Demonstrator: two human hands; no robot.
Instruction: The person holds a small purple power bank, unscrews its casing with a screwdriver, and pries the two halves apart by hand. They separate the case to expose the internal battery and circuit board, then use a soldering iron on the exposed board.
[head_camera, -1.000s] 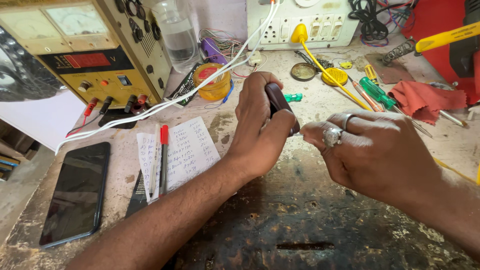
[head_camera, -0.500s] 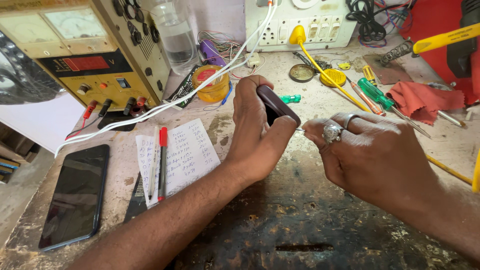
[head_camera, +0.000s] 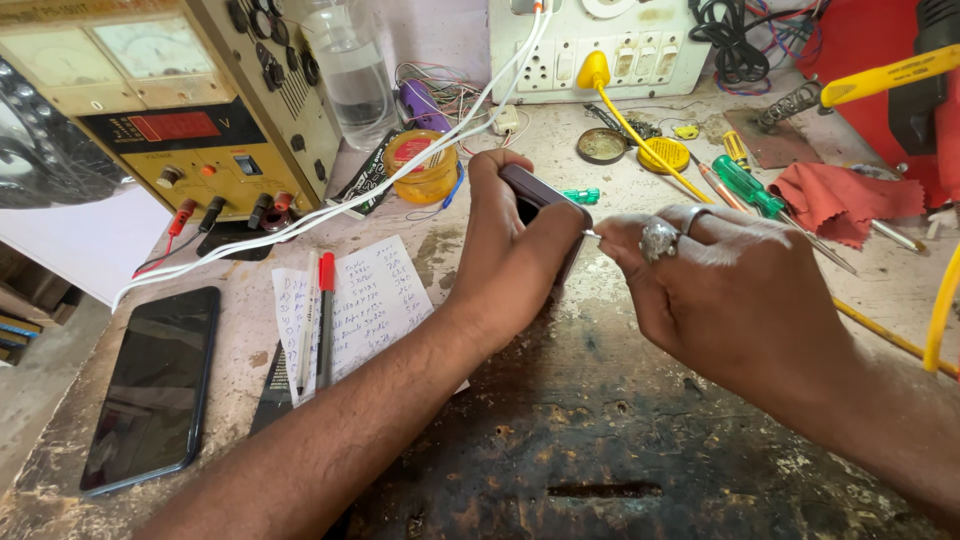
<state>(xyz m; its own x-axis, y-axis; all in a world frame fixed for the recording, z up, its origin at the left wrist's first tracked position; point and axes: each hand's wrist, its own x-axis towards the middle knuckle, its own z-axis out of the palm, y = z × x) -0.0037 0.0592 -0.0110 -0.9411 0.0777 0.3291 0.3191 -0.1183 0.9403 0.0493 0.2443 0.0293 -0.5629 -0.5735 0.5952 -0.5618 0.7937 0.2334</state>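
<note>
My left hand (head_camera: 510, 255) grips a dark maroon phone (head_camera: 537, 190) upright on its edge above the worn workbench (head_camera: 620, 440). My right hand (head_camera: 730, 290), with rings on two fingers, pinches a thin metal tool (head_camera: 592, 235) whose tip touches the phone's side edge. Most of the tool is hidden inside the fingers, so I cannot tell its kind. The phone's lower half is covered by my left palm.
A black phone (head_camera: 150, 385) lies at the left, beside a written paper (head_camera: 355, 305) with a red-capped pen (head_camera: 325, 320). A yellow power supply (head_camera: 190, 110) stands at the back left. Screwdrivers (head_camera: 745, 185), a red cloth (head_camera: 845, 200), a yellow tin (head_camera: 425, 165) and a white switchboard (head_camera: 600, 45) line the back.
The phone in my left hand has tilted slightly and my right hand has closed in on its side edge with the tool. Both hands stay in about the same spot.
</note>
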